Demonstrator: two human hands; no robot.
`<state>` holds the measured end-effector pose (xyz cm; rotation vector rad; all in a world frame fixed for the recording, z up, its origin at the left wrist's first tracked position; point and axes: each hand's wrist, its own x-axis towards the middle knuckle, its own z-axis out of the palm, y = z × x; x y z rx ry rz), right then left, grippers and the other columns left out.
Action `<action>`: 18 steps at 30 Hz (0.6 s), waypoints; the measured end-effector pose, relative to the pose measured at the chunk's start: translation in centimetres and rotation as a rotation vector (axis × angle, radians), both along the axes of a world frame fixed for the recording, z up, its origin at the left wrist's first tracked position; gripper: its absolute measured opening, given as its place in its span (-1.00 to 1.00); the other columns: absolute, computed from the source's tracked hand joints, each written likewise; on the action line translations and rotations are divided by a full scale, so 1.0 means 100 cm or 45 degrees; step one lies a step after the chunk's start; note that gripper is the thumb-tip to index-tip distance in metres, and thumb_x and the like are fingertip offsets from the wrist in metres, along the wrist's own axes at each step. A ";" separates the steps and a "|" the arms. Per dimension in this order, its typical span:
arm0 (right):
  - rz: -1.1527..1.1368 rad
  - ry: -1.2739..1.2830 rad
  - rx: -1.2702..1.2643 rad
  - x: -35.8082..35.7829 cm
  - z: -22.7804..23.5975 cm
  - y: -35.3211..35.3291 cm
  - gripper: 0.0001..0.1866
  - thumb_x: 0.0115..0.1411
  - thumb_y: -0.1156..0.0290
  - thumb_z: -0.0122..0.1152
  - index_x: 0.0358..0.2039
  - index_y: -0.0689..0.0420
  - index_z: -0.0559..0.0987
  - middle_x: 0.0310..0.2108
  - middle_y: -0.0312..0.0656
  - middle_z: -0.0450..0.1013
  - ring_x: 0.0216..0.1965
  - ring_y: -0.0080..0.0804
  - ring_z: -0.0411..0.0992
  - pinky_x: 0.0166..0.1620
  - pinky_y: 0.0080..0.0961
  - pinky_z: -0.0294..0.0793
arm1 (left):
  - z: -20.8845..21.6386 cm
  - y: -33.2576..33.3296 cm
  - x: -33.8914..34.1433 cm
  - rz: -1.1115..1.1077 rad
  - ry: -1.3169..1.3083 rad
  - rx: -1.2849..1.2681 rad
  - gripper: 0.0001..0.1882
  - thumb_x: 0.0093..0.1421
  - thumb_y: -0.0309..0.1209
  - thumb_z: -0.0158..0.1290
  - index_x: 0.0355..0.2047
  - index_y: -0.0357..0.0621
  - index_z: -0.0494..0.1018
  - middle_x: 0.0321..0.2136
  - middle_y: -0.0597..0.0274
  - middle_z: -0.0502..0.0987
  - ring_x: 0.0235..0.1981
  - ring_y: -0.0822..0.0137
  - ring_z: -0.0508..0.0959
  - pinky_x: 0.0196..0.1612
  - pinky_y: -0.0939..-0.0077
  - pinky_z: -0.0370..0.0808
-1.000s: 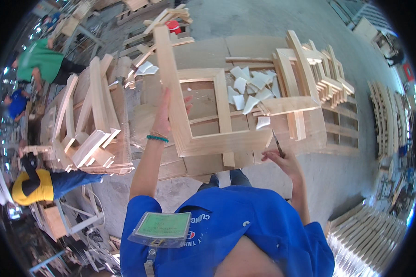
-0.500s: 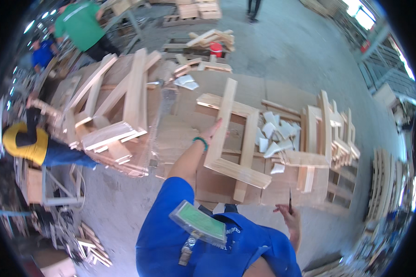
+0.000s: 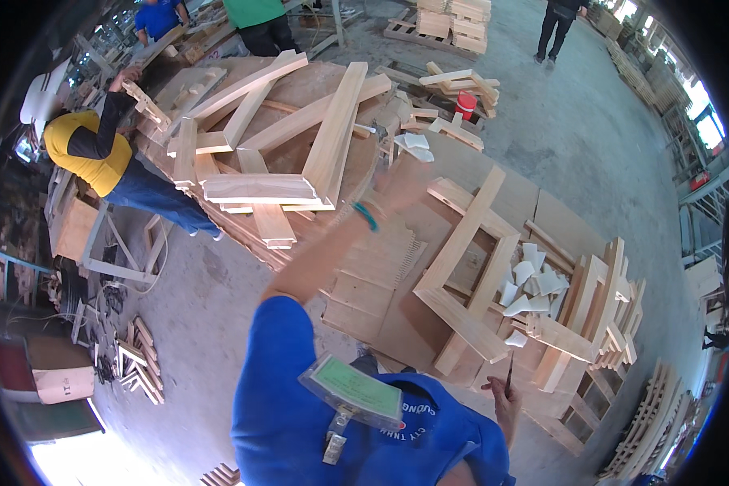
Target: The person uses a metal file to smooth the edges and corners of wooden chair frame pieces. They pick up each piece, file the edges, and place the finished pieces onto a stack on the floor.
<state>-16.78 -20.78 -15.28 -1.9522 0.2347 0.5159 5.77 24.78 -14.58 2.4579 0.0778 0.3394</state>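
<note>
— Two hands to account for. Starting at the far left?
— Starting there: person in a yellow top [image 3: 85, 146] bent beside the stack of wooden frames [image 3: 267, 190], same as half a second ago. Nothing of note.
— And the left hand [image 3: 398, 188]?
— Off the work now. Stretched out over the bench toward that stack, green wristband [image 3: 367, 215] showing, badly smeared by motion. Fingers spread or curled: cannot tell. Nothing visibly in it.
— Was gripping the ladder-shaped frame [image 3: 471, 259] a second ago, though.
— Gripping its side rail, yes, with the frame propped up on edge. Now lying low across the flat panels of the bench [image 3: 364, 296], just right of the arm, touched by neither hand.
— So released and resting on its own.
— Looks that way. Further right, right hand [image 3: 506, 405] low near the body, closed around a thin dark tool [image 3: 509, 374], tip pointing up. Unchanged from before.
— Past that?
— Pale triangular offcuts [image 3: 535, 283] heaped against the frame's far side, then more frame parts stacked on edge [image 3: 599, 300].
</note>
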 end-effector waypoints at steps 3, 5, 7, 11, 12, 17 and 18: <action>0.069 -0.022 -0.014 0.001 0.000 0.005 -0.67 0.25 0.26 0.16 -0.19 0.30 0.60 -0.43 -0.17 0.58 -0.37 -0.58 0.45 -0.25 -0.63 0.37 | 0.059 0.101 -0.003 0.511 -0.033 0.235 -0.32 -0.07 0.01 0.21 0.01 -0.11 0.42 0.03 -0.14 0.43 0.05 0.00 0.45 0.08 0.28 0.39; 0.141 -0.082 0.126 0.012 -0.003 0.017 -0.67 0.25 0.26 0.16 -0.19 0.30 0.60 -0.43 -0.16 0.58 -0.37 -0.58 0.45 -0.26 -0.62 0.37 | 0.074 0.186 -0.024 0.827 0.183 0.467 -0.17 -0.07 0.08 0.25 0.10 -0.17 0.32 0.03 0.01 0.46 0.04 0.08 0.47 0.05 0.24 0.41; 0.127 -0.074 0.120 0.008 -0.004 0.025 -0.68 0.25 0.27 0.16 -0.19 0.30 0.60 -0.44 -0.16 0.58 -0.37 -0.57 0.46 -0.26 -0.62 0.37 | 0.068 0.211 -0.020 0.596 0.726 -0.137 -0.16 -0.07 0.10 0.27 0.10 -0.16 0.33 0.03 0.06 0.47 0.05 0.17 0.47 0.07 0.29 0.41; 0.205 -0.050 0.092 0.010 -0.001 0.040 -0.70 0.25 0.30 0.15 -0.19 0.31 0.59 -0.43 -0.16 0.58 -0.37 -0.57 0.46 -0.26 -0.61 0.38 | 0.036 0.243 -0.028 0.358 0.916 -0.937 -0.26 -0.07 0.07 0.31 0.00 -0.15 0.43 -0.06 0.14 0.53 -0.05 0.32 0.52 0.02 0.35 0.47; 0.210 -0.048 0.110 0.009 -0.003 0.044 -0.70 0.25 0.31 0.14 -0.19 0.31 0.59 -0.43 -0.16 0.58 -0.37 -0.57 0.46 -0.26 -0.60 0.38 | 0.040 0.244 -0.028 0.377 0.865 -0.986 -0.30 -0.07 0.01 0.34 -0.02 -0.15 0.44 -0.08 0.15 0.54 -0.07 0.33 0.54 0.00 0.34 0.49; 0.186 -0.112 0.149 0.000 -0.006 0.048 -0.66 0.26 0.32 0.10 -0.05 0.28 0.52 -0.46 -0.22 0.55 -0.46 -0.60 0.41 -0.34 -0.64 0.35 | 0.045 0.216 -0.036 0.307 0.663 -1.092 -0.39 -0.01 -0.11 0.32 -0.01 -0.15 0.43 -0.14 0.21 0.56 -0.14 0.38 0.57 -0.04 0.34 0.52; 0.204 -0.151 0.165 0.003 -0.009 0.049 -0.65 0.27 0.32 0.09 -0.02 0.27 0.51 -0.47 -0.25 0.54 -0.50 -0.62 0.39 -0.39 -0.66 0.34 | 0.058 0.217 -0.045 0.270 0.591 -1.116 -0.41 0.01 -0.13 0.31 -0.01 -0.15 0.43 -0.16 0.22 0.56 -0.14 0.39 0.57 -0.04 0.34 0.53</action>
